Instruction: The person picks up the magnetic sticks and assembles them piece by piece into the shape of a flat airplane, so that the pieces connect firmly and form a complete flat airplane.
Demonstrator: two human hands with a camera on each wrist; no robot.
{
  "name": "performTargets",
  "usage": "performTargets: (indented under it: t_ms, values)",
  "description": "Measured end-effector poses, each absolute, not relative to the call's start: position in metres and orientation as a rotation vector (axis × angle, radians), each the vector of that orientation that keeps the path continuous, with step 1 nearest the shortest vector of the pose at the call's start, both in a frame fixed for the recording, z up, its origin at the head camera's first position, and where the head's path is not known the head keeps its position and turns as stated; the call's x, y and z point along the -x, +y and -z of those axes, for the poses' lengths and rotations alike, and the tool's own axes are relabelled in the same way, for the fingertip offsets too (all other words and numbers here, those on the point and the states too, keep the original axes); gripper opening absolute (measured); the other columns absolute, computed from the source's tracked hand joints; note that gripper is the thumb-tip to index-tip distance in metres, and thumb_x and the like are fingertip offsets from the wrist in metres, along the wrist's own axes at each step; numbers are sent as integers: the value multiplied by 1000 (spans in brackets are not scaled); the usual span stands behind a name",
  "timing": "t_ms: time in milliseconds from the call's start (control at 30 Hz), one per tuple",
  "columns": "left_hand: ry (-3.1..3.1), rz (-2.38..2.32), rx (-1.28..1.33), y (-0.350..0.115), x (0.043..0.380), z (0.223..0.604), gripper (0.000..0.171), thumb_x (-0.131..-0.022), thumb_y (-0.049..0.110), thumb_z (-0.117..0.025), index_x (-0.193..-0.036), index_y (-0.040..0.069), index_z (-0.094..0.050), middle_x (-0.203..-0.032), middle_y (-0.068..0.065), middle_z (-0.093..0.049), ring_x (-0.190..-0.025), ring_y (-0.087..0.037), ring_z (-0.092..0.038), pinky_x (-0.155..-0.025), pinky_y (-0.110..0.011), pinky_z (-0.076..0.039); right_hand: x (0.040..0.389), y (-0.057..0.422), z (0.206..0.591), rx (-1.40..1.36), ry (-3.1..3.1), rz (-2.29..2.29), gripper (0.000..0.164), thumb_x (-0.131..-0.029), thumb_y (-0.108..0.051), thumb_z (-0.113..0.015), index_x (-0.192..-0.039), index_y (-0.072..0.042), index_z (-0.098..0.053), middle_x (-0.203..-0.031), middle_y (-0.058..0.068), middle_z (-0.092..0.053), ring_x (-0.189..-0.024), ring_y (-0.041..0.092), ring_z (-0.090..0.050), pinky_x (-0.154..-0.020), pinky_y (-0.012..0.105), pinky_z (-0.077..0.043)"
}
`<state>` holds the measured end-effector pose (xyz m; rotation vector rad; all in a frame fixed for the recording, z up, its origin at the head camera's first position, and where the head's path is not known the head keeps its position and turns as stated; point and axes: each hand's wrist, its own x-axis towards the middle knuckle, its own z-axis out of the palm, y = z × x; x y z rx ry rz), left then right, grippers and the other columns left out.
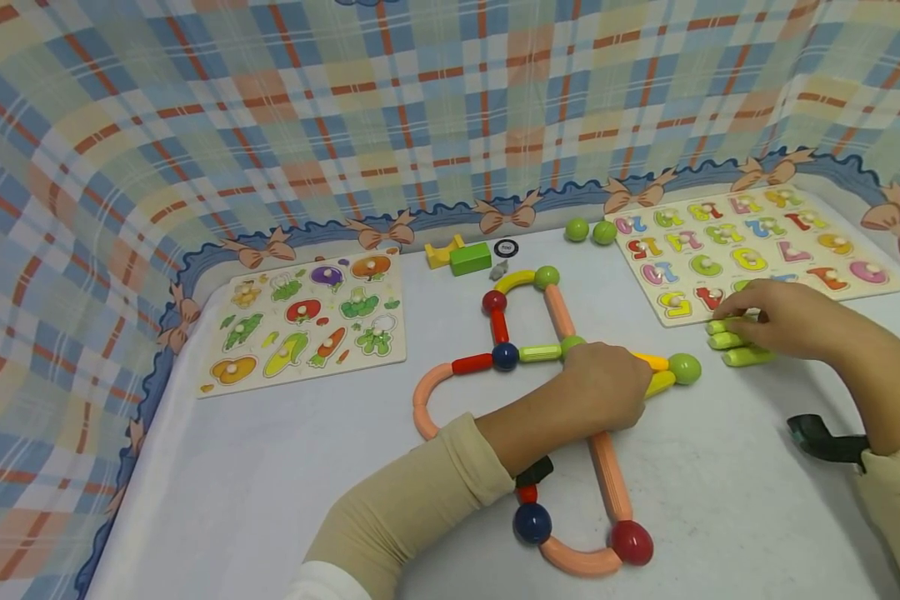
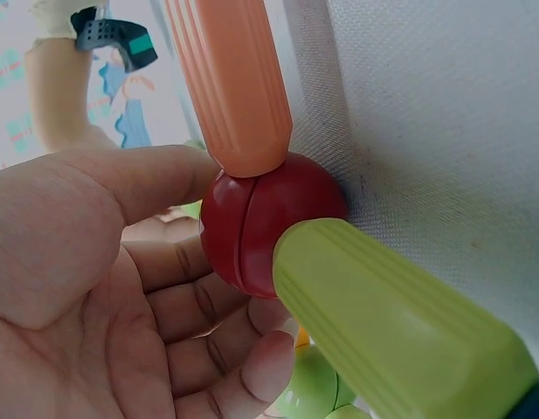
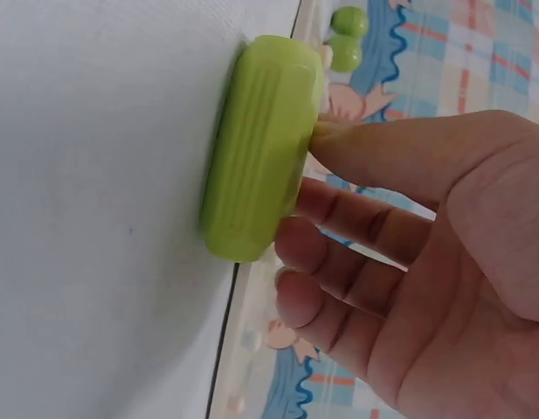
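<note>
My left hand point(image 1: 607, 382) reaches over a toy framework of rods and balls. In the left wrist view, its thumb and curled fingers hold a red ball point(image 2: 252, 227), which joins an orange rod point(image 2: 234, 83) and a light green rod point(image 2: 391, 314); the head view hides this ball under the hand. At the right, my right hand point(image 1: 795, 321) is at several short light green rods point(image 1: 746, 357) lying side by side. Its thumb and fingertips pinch the edge of one green rod point(image 3: 260, 148) in the right wrist view. Yellow rods point(image 1: 658, 383) run to a green ball point(image 1: 685, 368).
Left stands a vegetable puzzle board point(image 1: 390, 346); right, a number puzzle board point(image 1: 648, 300). Green and yellow blocks point(image 1: 470, 258), a round black token point(image 1: 506, 248) and two green balls point(image 1: 577, 230) lie along the back by the plaid curtain point(image 1: 450, 108). The framework's red ball point(image 1: 632, 543) sits near the front.
</note>
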<state>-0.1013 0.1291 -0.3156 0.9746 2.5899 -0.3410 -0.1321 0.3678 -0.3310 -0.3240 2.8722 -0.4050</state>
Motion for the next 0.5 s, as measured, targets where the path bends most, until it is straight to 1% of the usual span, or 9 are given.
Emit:
performTargets:
  t_ms: [133, 200, 333, 500]
  values:
    - [2583, 338, -982, 128, 101, 317, 18, -85, 40, -56, -98, 29, -62, -72, 8, -54, -62, -10, -51, -52, -24, -39, 129, 366, 330, 306, 2789, 432, 19, -80, -13, -66, -99, -10, -68, -96, 6, -58, -74, 19, -48, -62, 34, -42]
    - [2582, 337, -983, 128, 101, 318, 18, -85, 41, -56, -98, 29, -62, -72, 8, -54, -62, -10, -51, -52, -25, -39, 127, 365, 329, 304, 2753, 439, 20, -79, -14, -68, -99, -11, -68, -96, 5, -57, -74, 18, -47, -61, 33, -42]
    - [2586, 345, -982, 128, 101, 318, 19, -86, 42, -56, -98, 29, -62, -73, 8, -54, -63, -10, -51, -52, -24, -39, 125, 362, 329, 288, 2740, 428, 22, -76, -8, -70, -97, -11, -68, -92, 5, -56, -73, 19, -47, -59, 32, -41]
    - [2591, 347, -971, 128, 101, 317, 23, -84, 45, -57, -100, 30, -62, -73, 8, -54, -62, -9, -52, -53, -24, -39, 125, 357, 329, 303, 2748, 406, 22, -73, -3, -71, -92, -15, -68, -88, 2, -57, -71, 18, -47, -59, 32, -43]
